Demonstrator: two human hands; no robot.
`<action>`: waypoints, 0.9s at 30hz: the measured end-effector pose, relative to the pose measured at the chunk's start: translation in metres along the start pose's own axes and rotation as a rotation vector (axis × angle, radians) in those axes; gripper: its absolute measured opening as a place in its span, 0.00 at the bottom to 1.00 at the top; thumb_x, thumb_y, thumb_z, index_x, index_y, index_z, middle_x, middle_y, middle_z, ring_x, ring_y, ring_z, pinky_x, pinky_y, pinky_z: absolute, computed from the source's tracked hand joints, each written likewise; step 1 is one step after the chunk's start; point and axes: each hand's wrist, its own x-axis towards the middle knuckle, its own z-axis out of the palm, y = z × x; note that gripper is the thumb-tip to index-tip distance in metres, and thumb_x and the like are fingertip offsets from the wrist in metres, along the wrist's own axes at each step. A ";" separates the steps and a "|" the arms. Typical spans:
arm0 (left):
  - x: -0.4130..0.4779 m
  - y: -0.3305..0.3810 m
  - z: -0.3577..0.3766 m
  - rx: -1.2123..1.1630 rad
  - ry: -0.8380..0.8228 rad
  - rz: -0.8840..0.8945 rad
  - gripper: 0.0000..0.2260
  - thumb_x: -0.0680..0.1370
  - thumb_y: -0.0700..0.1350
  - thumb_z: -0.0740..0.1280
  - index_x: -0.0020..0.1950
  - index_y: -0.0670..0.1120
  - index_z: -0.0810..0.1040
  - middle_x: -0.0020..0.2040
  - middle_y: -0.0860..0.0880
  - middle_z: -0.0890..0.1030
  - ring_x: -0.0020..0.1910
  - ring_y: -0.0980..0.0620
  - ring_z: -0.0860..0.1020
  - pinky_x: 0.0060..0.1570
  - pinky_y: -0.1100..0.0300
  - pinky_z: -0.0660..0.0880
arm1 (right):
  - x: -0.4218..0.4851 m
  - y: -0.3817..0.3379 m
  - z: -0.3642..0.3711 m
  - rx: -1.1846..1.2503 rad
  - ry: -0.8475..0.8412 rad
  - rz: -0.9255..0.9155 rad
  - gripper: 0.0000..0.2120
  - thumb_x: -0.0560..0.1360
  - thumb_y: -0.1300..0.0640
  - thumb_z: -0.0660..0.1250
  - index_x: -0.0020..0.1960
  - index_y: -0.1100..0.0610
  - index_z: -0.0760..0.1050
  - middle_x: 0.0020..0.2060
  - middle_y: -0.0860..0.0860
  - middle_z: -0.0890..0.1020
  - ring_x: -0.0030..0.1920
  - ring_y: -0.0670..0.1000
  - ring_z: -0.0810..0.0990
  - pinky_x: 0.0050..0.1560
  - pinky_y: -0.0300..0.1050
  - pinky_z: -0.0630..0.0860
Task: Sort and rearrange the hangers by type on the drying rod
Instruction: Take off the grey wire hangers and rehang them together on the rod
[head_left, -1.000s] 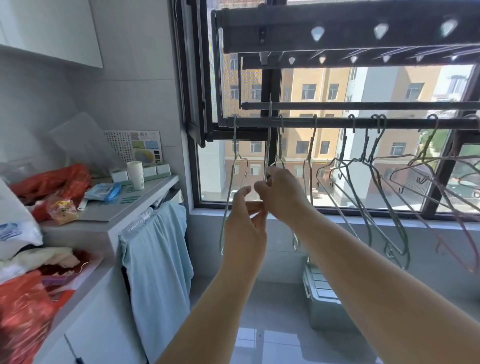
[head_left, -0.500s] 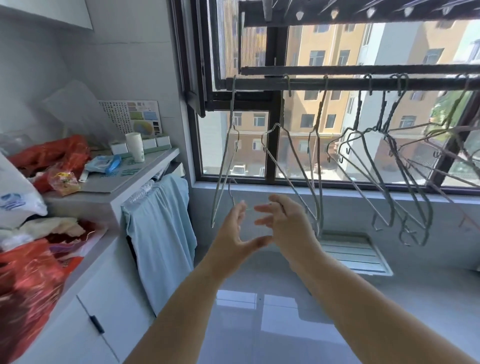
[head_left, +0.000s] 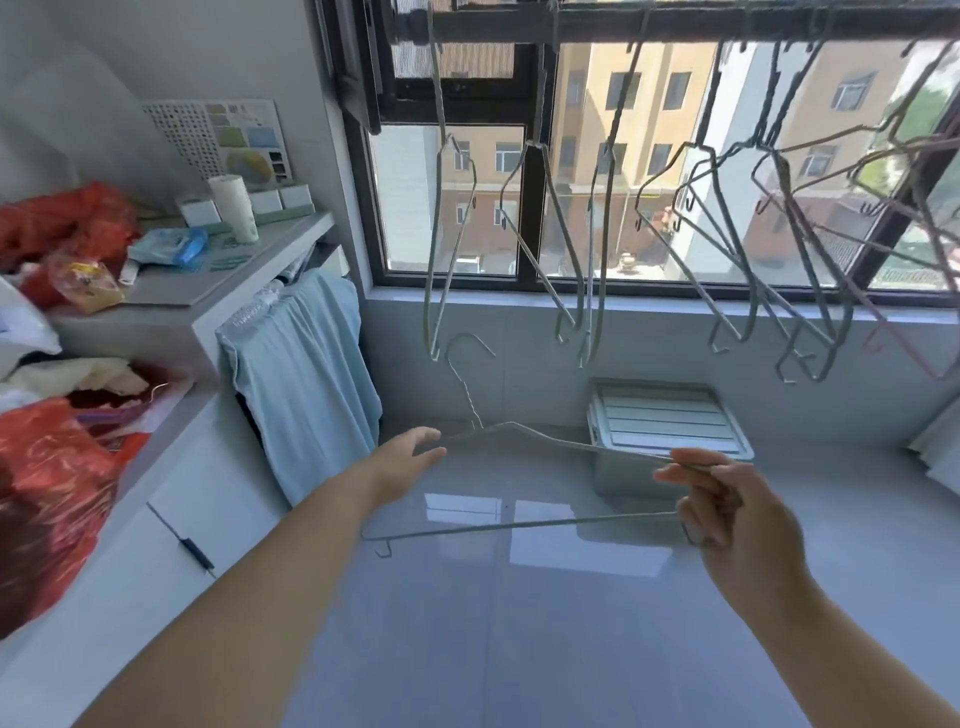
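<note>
A pale green wire hanger (head_left: 519, 525) is off the rod and hangs in the air between my hands, hook up. My right hand (head_left: 727, 504) pinches its right end with curled fingers. My left hand (head_left: 410, 454) reaches toward its left shoulder with fingers stretched out, touching or just short of the wire. Above, the dark drying rod (head_left: 675, 28) runs along the window and carries several wire hangers (head_left: 582, 260): pale green ones to the left and middle, pinkish ones (head_left: 909, 234) at the far right.
A grey counter (head_left: 249, 260) at the left holds red bags (head_left: 47, 499), a white cup (head_left: 234, 213) and small boxes. A light blue cloth (head_left: 306, 384) hangs off it. A grey lidded bin (head_left: 670, 421) stands on the tiled floor under the window.
The view has tilted down, so the rod sits at the top edge. My hands came down empty from the rod; now the right one pinches a green wire hanger and the left reaches to it.
</note>
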 end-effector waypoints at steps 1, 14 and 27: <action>-0.002 -0.002 0.003 0.001 -0.016 0.016 0.11 0.79 0.48 0.59 0.61 0.49 0.72 0.61 0.49 0.73 0.59 0.52 0.70 0.50 0.65 0.68 | 0.003 0.000 -0.007 0.024 0.026 0.013 0.22 0.73 0.65 0.49 0.33 0.58 0.81 0.28 0.56 0.83 0.15 0.45 0.57 0.21 0.33 0.60; 0.000 -0.002 0.020 0.027 0.071 0.081 0.10 0.79 0.38 0.59 0.44 0.47 0.79 0.31 0.49 0.73 0.31 0.54 0.70 0.38 0.60 0.67 | 0.039 0.057 -0.056 -0.836 0.177 0.058 0.24 0.71 0.65 0.64 0.66 0.56 0.67 0.64 0.57 0.70 0.57 0.52 0.69 0.61 0.49 0.67; -0.020 0.067 0.059 -0.603 0.312 -0.093 0.17 0.76 0.30 0.49 0.59 0.40 0.70 0.36 0.48 0.68 0.30 0.53 0.63 0.31 0.63 0.62 | -0.059 0.068 0.074 -1.101 -0.742 0.030 0.29 0.79 0.50 0.56 0.74 0.48 0.46 0.70 0.42 0.62 0.70 0.43 0.60 0.70 0.39 0.58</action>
